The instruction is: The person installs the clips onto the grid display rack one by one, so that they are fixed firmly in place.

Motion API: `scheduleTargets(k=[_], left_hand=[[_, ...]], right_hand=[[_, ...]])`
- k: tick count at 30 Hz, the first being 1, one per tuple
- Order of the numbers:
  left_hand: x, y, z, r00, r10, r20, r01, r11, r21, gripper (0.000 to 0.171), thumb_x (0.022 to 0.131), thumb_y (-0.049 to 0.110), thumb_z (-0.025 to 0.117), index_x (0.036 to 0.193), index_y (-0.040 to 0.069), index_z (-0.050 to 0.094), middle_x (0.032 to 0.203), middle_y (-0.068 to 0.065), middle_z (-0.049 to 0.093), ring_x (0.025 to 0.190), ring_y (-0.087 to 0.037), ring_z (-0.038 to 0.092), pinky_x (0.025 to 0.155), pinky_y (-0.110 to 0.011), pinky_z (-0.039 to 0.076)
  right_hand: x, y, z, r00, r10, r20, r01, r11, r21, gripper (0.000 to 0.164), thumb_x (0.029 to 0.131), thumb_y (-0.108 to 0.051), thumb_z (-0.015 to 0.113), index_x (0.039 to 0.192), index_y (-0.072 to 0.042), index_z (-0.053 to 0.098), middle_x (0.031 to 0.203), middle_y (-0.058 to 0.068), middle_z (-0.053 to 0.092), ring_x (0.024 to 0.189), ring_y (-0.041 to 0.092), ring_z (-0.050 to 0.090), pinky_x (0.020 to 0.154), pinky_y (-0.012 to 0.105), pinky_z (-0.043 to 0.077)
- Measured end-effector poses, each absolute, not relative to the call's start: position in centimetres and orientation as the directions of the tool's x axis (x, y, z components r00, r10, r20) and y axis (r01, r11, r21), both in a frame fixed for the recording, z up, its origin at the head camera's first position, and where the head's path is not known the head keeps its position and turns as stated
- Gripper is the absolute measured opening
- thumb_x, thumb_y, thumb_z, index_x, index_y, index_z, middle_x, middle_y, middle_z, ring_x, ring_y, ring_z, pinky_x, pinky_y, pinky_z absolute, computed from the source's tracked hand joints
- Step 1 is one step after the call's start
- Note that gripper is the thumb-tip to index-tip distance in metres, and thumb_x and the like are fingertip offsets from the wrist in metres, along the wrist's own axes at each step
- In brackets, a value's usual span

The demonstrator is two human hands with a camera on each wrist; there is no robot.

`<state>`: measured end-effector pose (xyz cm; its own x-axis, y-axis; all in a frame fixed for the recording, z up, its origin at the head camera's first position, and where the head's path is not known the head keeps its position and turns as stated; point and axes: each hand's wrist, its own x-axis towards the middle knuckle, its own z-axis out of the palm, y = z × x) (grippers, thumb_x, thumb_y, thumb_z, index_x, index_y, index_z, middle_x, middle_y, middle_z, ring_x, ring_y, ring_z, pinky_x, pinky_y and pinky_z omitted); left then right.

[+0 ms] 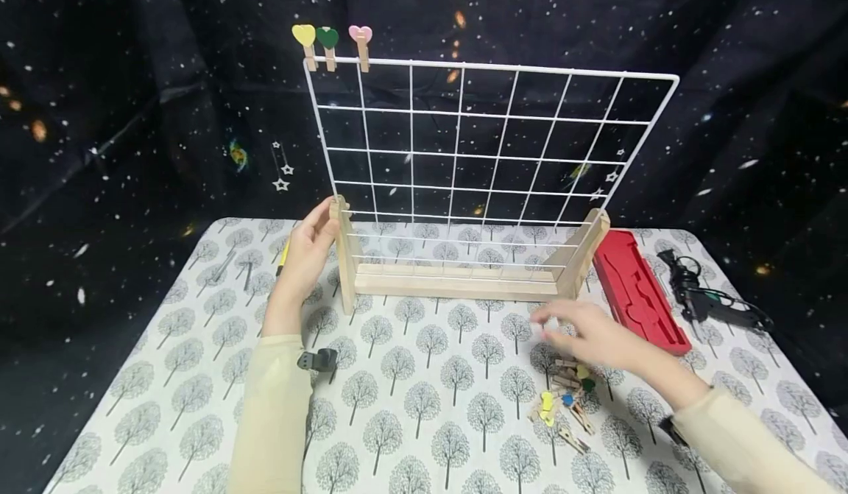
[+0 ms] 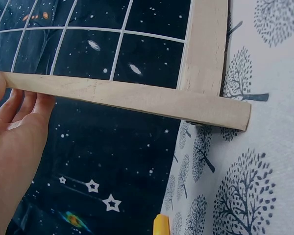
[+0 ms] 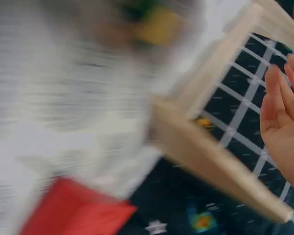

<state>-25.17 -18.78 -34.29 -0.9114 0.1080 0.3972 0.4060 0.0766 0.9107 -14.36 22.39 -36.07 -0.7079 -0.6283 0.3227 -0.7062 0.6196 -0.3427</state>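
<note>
A white wire grid [image 1: 457, 114] stands in a wooden frame [image 1: 457, 284] on the table. My left hand [image 1: 308, 247] grips the left wooden upright [image 2: 122, 94], thumb on one side and fingers on the other. Clipped to the grid's top wire, at its left end, are a yellow heart clothespin [image 1: 304, 36], a green one [image 1: 327, 38] and a pink one [image 1: 361, 35]. My right hand [image 1: 589, 336], blurred in the head view, hovers above a pile of heart clothespins [image 1: 568, 402]. In the right wrist view its fingers [image 3: 277, 93] extend loosely, with nothing visible between them.
Right of the frame lies a red molded tray [image 1: 639, 291], and beyond it a black tool with a cord [image 1: 712, 299]. Behind my left hand a yellow-handled item [image 1: 283, 252] shows partly. A dark starry cloth [image 1: 165, 111] hangs behind the table.
</note>
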Motion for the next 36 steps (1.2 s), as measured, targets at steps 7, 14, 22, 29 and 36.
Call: scheduleTargets(k=[7, 14, 22, 29, 36], left_hand=[[-24.0, -18.3, -33.1, -0.922, 0.101, 0.373, 0.381, 0.079, 0.921, 0.050, 0.089, 0.028, 0.045, 0.134, 0.012, 0.031, 0.129, -0.013, 0.043, 0.120, -0.020, 0.040, 0.103, -0.029, 0.031], [-23.7, -18.1, -32.6, -0.918, 0.114, 0.380, 0.390, 0.088, 0.917, 0.049, 0.090, 0.026, 0.043, 0.135, 0.009, 0.029, 0.130, -0.014, 0.042, 0.121, -0.021, 0.038, 0.103, -0.029, 0.030], [-23.7, -18.2, -32.8, -0.922, 0.111, 0.371, 0.381, 0.087, 0.921, 0.051, 0.090, 0.027, 0.043, 0.135, 0.009, 0.028, 0.132, -0.013, 0.040, 0.123, -0.020, 0.036, 0.104, -0.029, 0.029], [-23.6, -18.0, -32.8, -0.923, 0.116, 0.366, 0.377, 0.086, 0.922, 0.050, 0.090, 0.027, 0.043, 0.135, 0.011, 0.029, 0.132, -0.013, 0.040, 0.123, -0.019, 0.037, 0.103, -0.027, 0.029], [-23.5, -18.1, -32.6, -0.923, 0.110, 0.369, 0.379, 0.092, 0.921, 0.051, 0.091, 0.027, 0.043, 0.136, 0.009, 0.028, 0.136, -0.012, 0.035, 0.124, -0.020, 0.034, 0.104, -0.028, 0.027]], right_hand=[[-10.8, 25.1, -40.3, -0.694, -0.671, 0.261, -0.718, 0.615, -0.327, 0.025, 0.076, -0.021, 0.067, 0.100, -0.021, 0.060, 0.097, -0.013, 0.058, 0.088, 0.005, 0.053, 0.075, 0.026, 0.049], [-9.9, 24.4, -41.1, -0.646, -0.714, 0.270, -0.763, 0.615, -0.200, 0.029, 0.071, -0.027, 0.069, 0.099, -0.023, 0.060, 0.098, -0.014, 0.057, 0.091, 0.006, 0.051, 0.080, 0.032, 0.046], [-9.8, 23.1, -40.8, -0.619, -0.744, 0.253, -0.782, 0.613, -0.113, 0.027, 0.066, -0.026, 0.071, 0.092, -0.022, 0.064, 0.089, -0.015, 0.056, 0.085, 0.004, 0.050, 0.076, 0.031, 0.046], [-9.7, 23.9, -40.7, -0.635, -0.730, 0.252, -0.767, 0.636, -0.089, 0.029, 0.068, -0.031, 0.070, 0.093, -0.021, 0.064, 0.092, -0.013, 0.057, 0.088, 0.008, 0.052, 0.082, 0.035, 0.045], [-9.6, 23.3, -40.8, -0.593, -0.755, 0.280, -0.799, 0.594, -0.090, 0.022, 0.069, -0.027, 0.070, 0.089, -0.020, 0.064, 0.090, -0.013, 0.057, 0.084, 0.005, 0.052, 0.076, 0.031, 0.047]])
